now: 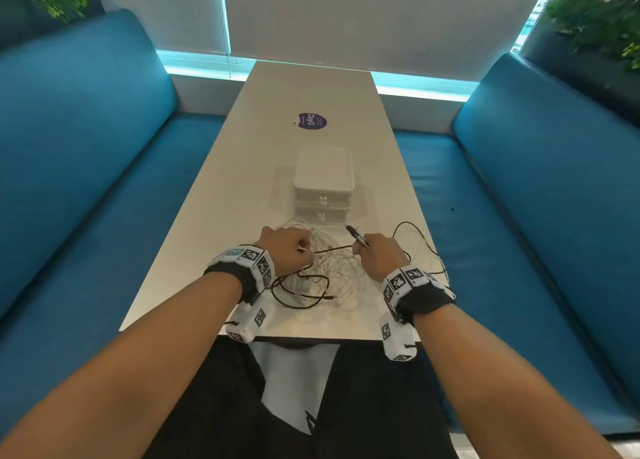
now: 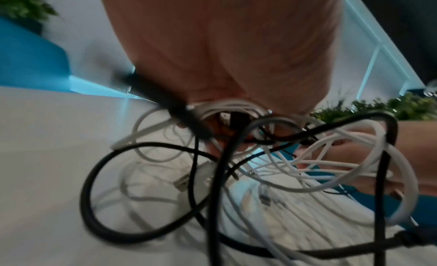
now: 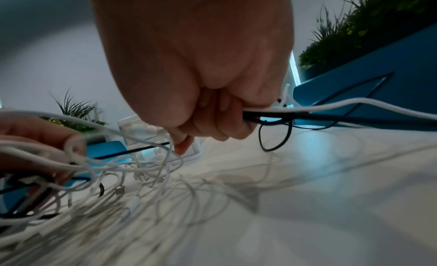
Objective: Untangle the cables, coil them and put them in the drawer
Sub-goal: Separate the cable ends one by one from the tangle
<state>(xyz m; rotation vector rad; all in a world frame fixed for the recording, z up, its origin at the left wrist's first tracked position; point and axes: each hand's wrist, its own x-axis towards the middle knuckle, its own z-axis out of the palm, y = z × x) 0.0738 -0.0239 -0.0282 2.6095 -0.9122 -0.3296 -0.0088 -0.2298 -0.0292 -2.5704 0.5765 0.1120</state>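
The worktop [image 1: 242, 153] ran long and pale between blue benches [image 1: 86, 167]. On it stood the drawer unit [image 1: 323, 185], both drawers closed. Just in front of the unit lay the cables [image 1: 332, 271], a white and black tangle between the two hands. The left hand [image 1: 289, 250] was curled round white strands of the tangle. The right hand [image 1: 379, 254] gripped a black cable [image 1: 419, 237] near its plug.

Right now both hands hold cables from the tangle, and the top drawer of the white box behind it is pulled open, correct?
Not quite. Both drawers of the white box are closed, as the head view shows. The left hand and right hand do hold cables.
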